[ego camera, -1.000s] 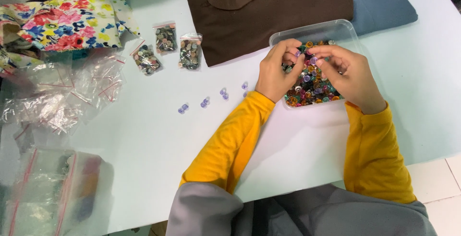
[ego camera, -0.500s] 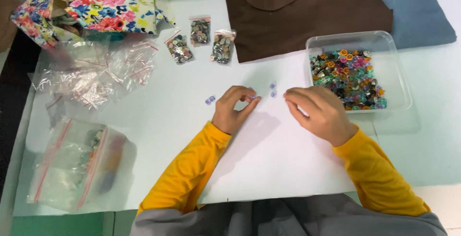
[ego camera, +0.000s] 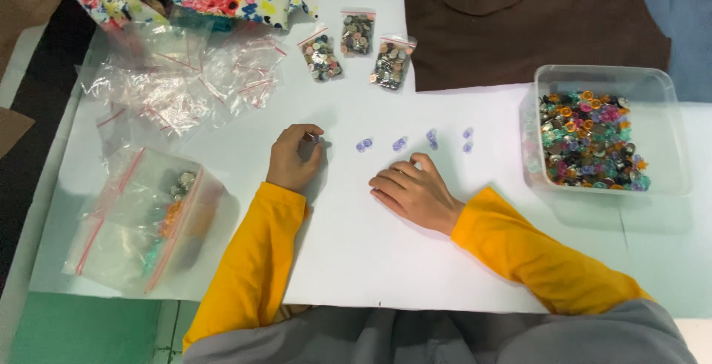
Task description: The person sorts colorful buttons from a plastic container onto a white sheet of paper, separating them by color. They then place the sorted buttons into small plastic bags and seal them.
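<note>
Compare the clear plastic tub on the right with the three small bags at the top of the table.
The plastic tub is a rigid, open-topped box; the three small bags are soft zip pouches, seemingly closed. The tub is one large container near the right hand; the bags are far smaller and lie beside the brown cloth. The tub's pieces are brightly mixed in colour; the bags' pieces look mostly metallic and dull. Both are see-through and hold small round pieces.
</note>
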